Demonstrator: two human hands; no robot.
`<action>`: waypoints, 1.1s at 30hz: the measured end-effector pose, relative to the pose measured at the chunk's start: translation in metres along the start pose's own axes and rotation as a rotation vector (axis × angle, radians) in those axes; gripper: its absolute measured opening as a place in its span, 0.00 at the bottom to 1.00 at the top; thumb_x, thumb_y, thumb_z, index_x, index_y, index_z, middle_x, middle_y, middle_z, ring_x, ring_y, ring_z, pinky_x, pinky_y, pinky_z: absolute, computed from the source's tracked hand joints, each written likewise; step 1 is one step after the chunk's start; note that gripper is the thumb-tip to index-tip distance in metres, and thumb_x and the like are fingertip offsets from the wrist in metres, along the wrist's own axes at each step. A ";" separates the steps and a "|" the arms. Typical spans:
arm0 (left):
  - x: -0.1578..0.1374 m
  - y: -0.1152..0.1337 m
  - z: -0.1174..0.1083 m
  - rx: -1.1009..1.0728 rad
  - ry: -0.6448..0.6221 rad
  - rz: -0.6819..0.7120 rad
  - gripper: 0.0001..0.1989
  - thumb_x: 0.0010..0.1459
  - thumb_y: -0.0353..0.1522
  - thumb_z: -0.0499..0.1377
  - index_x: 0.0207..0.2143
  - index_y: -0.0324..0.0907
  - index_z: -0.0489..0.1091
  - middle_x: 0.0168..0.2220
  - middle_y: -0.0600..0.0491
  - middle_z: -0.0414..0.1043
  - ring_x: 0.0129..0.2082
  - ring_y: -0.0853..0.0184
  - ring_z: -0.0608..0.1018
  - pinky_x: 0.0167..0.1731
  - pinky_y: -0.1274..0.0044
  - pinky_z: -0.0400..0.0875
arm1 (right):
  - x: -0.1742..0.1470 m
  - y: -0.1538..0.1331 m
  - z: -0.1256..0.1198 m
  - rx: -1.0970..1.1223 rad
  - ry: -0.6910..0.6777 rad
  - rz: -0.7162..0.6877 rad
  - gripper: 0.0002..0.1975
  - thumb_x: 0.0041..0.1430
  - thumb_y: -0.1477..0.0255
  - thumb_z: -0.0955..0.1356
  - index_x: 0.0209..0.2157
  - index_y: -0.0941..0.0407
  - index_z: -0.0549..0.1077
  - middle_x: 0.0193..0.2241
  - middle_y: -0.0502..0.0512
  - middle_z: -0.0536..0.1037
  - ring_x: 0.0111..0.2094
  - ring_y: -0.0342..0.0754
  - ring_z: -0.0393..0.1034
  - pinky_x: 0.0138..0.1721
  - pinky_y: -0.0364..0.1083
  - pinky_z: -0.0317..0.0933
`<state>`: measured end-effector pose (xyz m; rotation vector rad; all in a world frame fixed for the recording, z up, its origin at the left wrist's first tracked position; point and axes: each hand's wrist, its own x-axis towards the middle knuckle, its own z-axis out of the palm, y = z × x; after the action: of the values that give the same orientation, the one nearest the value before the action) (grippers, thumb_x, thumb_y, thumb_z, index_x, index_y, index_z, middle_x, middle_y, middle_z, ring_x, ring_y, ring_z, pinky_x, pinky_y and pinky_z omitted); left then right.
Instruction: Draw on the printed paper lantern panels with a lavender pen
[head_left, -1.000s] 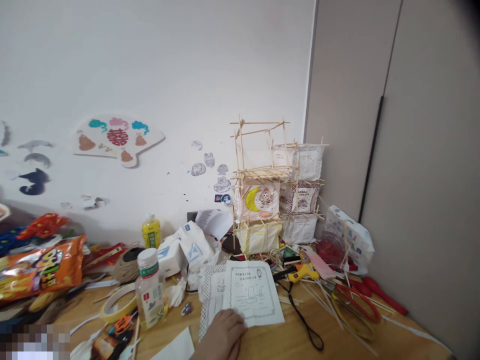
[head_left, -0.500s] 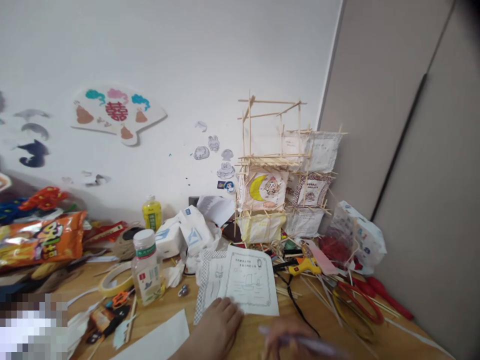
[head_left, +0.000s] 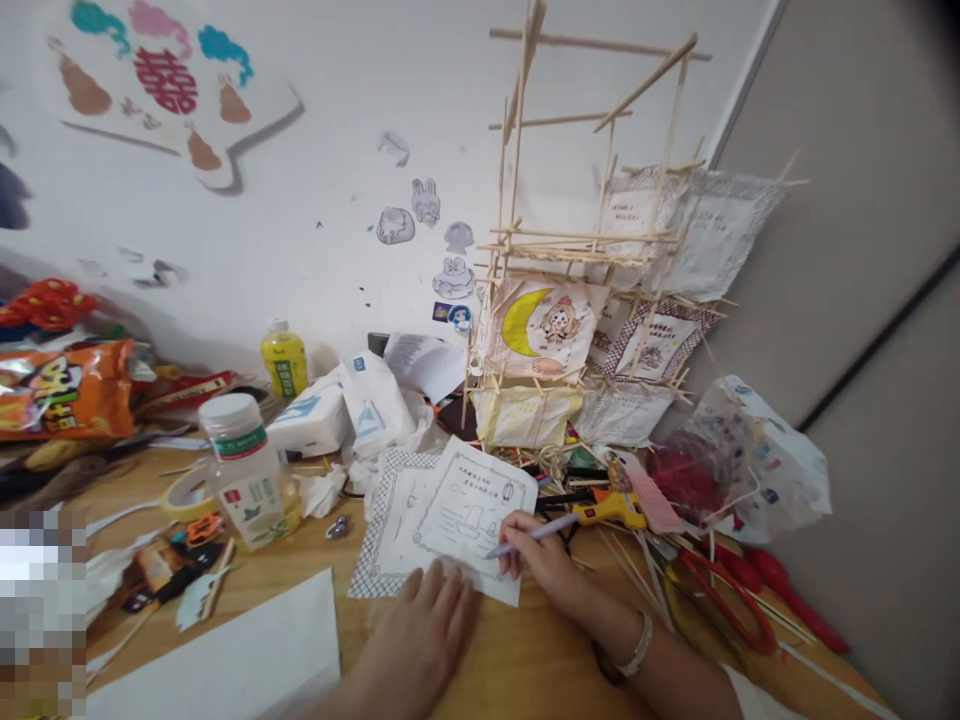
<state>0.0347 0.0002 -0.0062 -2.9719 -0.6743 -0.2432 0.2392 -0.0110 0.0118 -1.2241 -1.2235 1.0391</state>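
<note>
My right hand is closed around a light purple pen, its tip at the lower part of a drawn sheet. That sheet carries lines of writing, a sailing boat on water, a lantern and a decorated border. My left hand lies flat with fingers stretched out over the lower edge of the paper. Partly under the drawn sheet is a second sheet with a cross-hatched border. A blank white sheet lies to the left of my left hand.
Behind the papers stands a stick frame hung with drawn panels. A bottle, tape roll and tissue packs are on the left. On the right lie a yellow glue gun, scissors and a plastic bag.
My right hand has moved up from the table's near edge onto the drawn sheet with the pen. The sheet is now tilted clockwise. The view has come closer and turned.
</note>
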 end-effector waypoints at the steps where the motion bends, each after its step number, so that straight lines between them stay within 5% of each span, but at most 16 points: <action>1: 0.003 0.008 0.001 -0.016 -0.007 0.023 0.25 0.56 0.25 0.52 0.57 0.36 0.63 0.55 0.36 0.67 0.54 0.43 0.69 0.49 0.52 0.65 | 0.000 0.000 0.000 0.003 -0.002 -0.006 0.12 0.52 0.62 0.65 0.21 0.55 0.66 0.14 0.45 0.70 0.14 0.40 0.59 0.19 0.39 0.53; 6: 0.016 0.033 0.002 -0.067 -0.006 0.054 0.26 0.57 0.33 0.56 0.57 0.34 0.63 0.57 0.35 0.65 0.56 0.42 0.68 0.50 0.54 0.67 | -0.001 0.001 -0.007 0.022 -0.056 -0.004 0.14 0.52 0.59 0.67 0.23 0.55 0.66 0.16 0.45 0.70 0.16 0.40 0.60 0.19 0.39 0.54; 18: 0.010 0.033 -0.003 -0.017 -0.016 0.037 0.29 0.52 0.31 0.60 0.57 0.35 0.63 0.55 0.39 0.68 0.54 0.46 0.70 0.51 0.57 0.68 | -0.008 0.007 -0.020 -0.097 0.002 -0.002 0.12 0.51 0.63 0.68 0.21 0.55 0.66 0.16 0.47 0.68 0.18 0.42 0.62 0.21 0.41 0.56; 22: 0.012 0.030 -0.008 0.024 -0.020 0.081 0.29 0.53 0.32 0.60 0.57 0.36 0.63 0.59 0.36 0.63 0.56 0.44 0.69 0.49 0.59 0.70 | -0.008 0.008 -0.020 -0.134 -0.018 0.017 0.12 0.52 0.63 0.67 0.23 0.55 0.65 0.17 0.48 0.70 0.17 0.42 0.61 0.20 0.41 0.55; 28: 0.013 0.027 0.016 0.015 -0.002 0.121 0.29 0.54 0.36 0.61 0.57 0.34 0.63 0.58 0.34 0.63 0.55 0.42 0.69 0.49 0.58 0.69 | -0.014 -0.010 -0.020 -0.098 0.003 0.006 0.09 0.52 0.65 0.68 0.31 0.55 0.69 0.24 0.49 0.72 0.25 0.45 0.67 0.29 0.43 0.62; 33: 0.006 0.036 0.030 0.075 0.080 0.084 0.29 0.55 0.39 0.60 0.58 0.36 0.64 0.57 0.37 0.66 0.54 0.46 0.71 0.50 0.60 0.67 | -0.019 -0.008 -0.023 -0.073 -0.131 0.034 0.13 0.54 0.61 0.68 0.25 0.55 0.67 0.20 0.47 0.69 0.21 0.42 0.62 0.23 0.41 0.57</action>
<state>0.0598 -0.0264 -0.0366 -2.8938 -0.5359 -0.3213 0.2599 -0.0325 0.0190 -1.2522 -1.3560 1.1227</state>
